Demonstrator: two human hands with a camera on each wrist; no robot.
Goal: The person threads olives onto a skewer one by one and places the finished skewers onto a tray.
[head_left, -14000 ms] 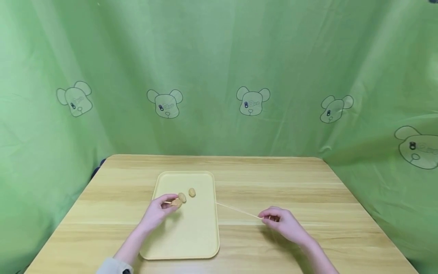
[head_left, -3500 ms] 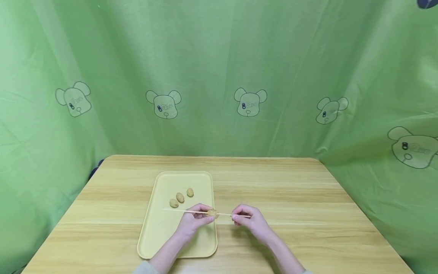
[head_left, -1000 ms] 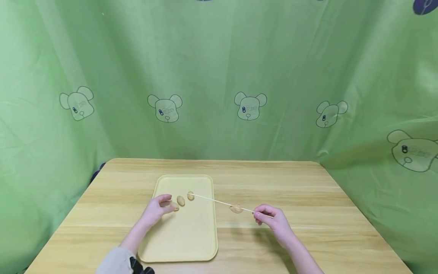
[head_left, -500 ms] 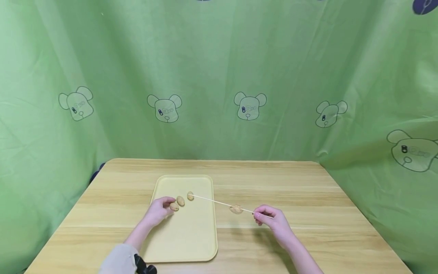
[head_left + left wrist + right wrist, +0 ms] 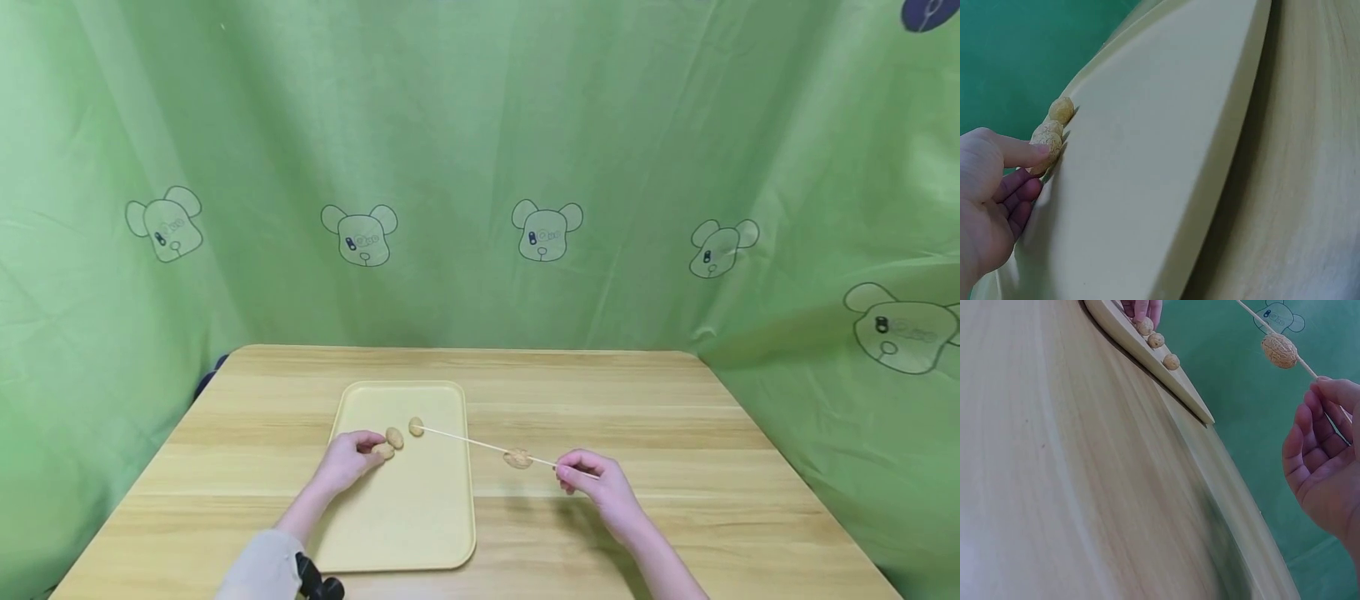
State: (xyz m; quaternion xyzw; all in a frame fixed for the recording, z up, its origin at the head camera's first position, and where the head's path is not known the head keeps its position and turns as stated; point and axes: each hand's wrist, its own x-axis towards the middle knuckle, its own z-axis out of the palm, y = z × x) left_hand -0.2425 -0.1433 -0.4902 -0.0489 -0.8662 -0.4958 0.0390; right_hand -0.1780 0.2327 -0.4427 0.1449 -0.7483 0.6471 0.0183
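My right hand (image 5: 603, 487) pinches a thin wooden skewer (image 5: 472, 441) near one end. A wrinkled tan oval ball (image 5: 517, 459) is threaded on it, a short way from the fingers; the right wrist view shows that threaded ball (image 5: 1279, 350) up close. The skewer points left over the tray, its far tip overlapping a loose ball (image 5: 416, 427) in the head view. My left hand (image 5: 347, 462) pinches another tan ball (image 5: 384, 451) between thumb and fingers at the tray's left side. Right beside it lies a third loose ball (image 5: 395, 437).
A cream rectangular tray (image 5: 420, 533) with a low raised rim lies left of centre on the wood-grain table (image 5: 637, 400). Green curtains (image 5: 450, 125) with bear-head prints hang behind and at both sides.
The left hand has left the skewered ball it held earlier, moved left to the tray, and now pinches a loose ball there. The right hand stays nearly still over the last second.
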